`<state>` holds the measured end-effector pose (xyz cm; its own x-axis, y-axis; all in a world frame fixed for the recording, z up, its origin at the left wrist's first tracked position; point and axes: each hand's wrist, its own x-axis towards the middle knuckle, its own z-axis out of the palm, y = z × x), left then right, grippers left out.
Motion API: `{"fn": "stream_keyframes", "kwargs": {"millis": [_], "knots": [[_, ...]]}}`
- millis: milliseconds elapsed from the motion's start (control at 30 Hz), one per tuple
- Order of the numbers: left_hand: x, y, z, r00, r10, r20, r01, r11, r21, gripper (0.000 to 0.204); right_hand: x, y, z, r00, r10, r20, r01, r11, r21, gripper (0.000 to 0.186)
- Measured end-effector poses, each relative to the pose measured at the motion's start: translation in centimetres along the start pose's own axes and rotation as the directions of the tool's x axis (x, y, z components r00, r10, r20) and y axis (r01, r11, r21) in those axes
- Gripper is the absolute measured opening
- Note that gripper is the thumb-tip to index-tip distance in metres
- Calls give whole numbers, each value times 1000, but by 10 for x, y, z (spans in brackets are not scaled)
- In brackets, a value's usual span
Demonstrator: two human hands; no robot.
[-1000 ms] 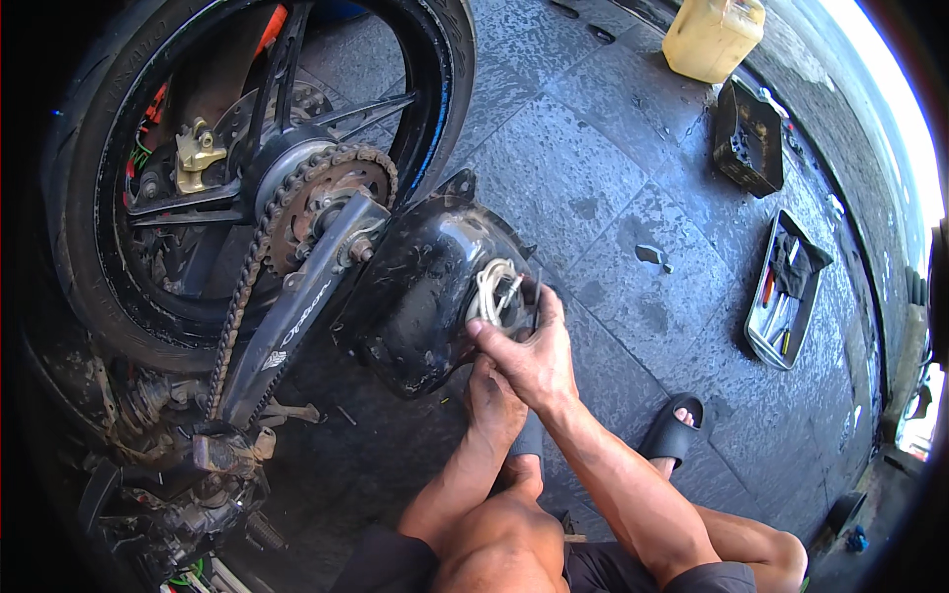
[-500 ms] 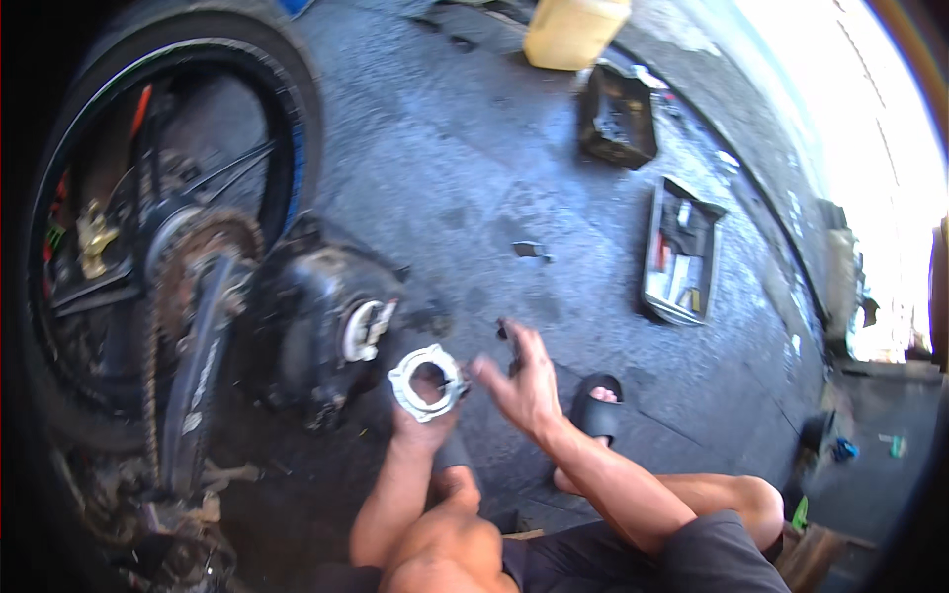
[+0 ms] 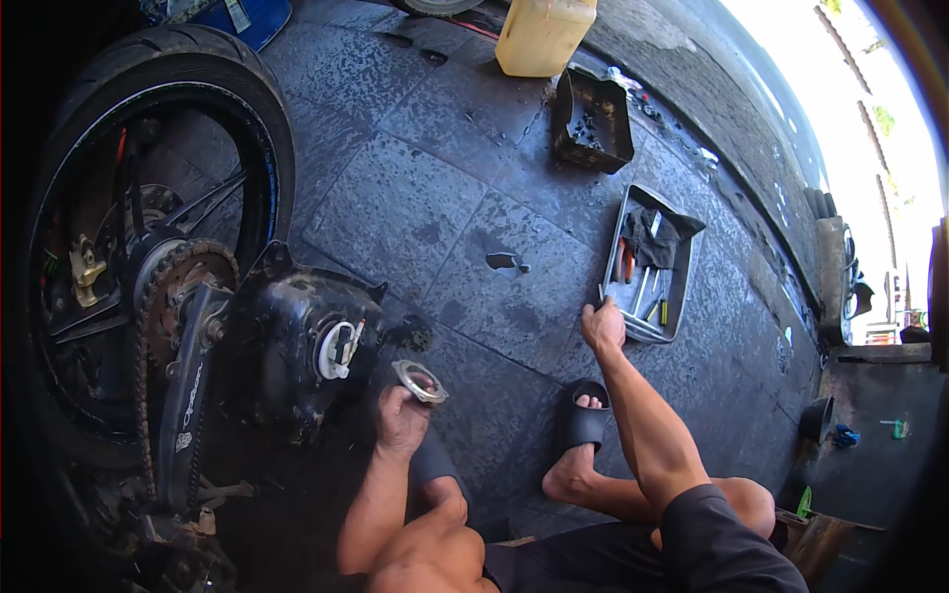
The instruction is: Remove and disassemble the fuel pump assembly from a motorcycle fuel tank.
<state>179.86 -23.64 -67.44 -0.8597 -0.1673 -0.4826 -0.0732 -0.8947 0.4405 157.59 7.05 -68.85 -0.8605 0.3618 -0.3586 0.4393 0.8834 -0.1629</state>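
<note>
My left hand [image 3: 402, 423] grips a metal ring [image 3: 420, 381] with a wide round opening, held tilted above my left knee. Beside it stands a black tank-like part [image 3: 292, 346] with a white round fitting [image 3: 339, 350] in its side. Out to the right, my right hand [image 3: 603, 326] is closed at the near left corner of a grey tray [image 3: 647, 334], fingers over its rim. In the tray lie pliers with red handles [image 3: 625, 261], a dark cloth [image 3: 652, 237], a yellow-handled tool [image 3: 663, 312] and slim metal tools. The right palm's inside is hidden.
A motorcycle wheel [image 3: 287, 168] with a chain and rusty sprocket [image 3: 188, 287] fills the left. Farther off are a black box [image 3: 621, 158] with small parts and a yellowish jerrycan [image 3: 546, 38]. My sandalled foot [image 3: 583, 420] is below the tray. A dark scrap [image 3: 506, 261] lies mid-floor.
My right hand has moved from beside the ring out to the tray's corner. The ring, facing up toward me before, is now tilted in my left hand. The whole view has shifted slightly.
</note>
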Motion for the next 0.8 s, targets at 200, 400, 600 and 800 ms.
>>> {"fn": "stream_keyframes", "kwargs": {"millis": [200, 400, 600, 800], "knots": [[-1, -18, 13, 993, -120, -24, 122, 988, 91, 27, -89, -48, 42, 951, -285, 117, 255, 941, 220, 56], [9, -47, 40, 988, -156, -15, 125, 726, 677, 28, -78, -27, 37, 957, -279, 83, 170, 766, 620, 35], [62, -98, 107, 868, -13, 496, -497, -40, 867, 29, -53, 27, 17, 997, -46, 63, -18, 644, 765, 27], [115, -137, 95, 770, -267, 579, -589, -646, 486, 26, -60, 49, 17, 990, 51, 134, -134, 669, 731, 26]]}}
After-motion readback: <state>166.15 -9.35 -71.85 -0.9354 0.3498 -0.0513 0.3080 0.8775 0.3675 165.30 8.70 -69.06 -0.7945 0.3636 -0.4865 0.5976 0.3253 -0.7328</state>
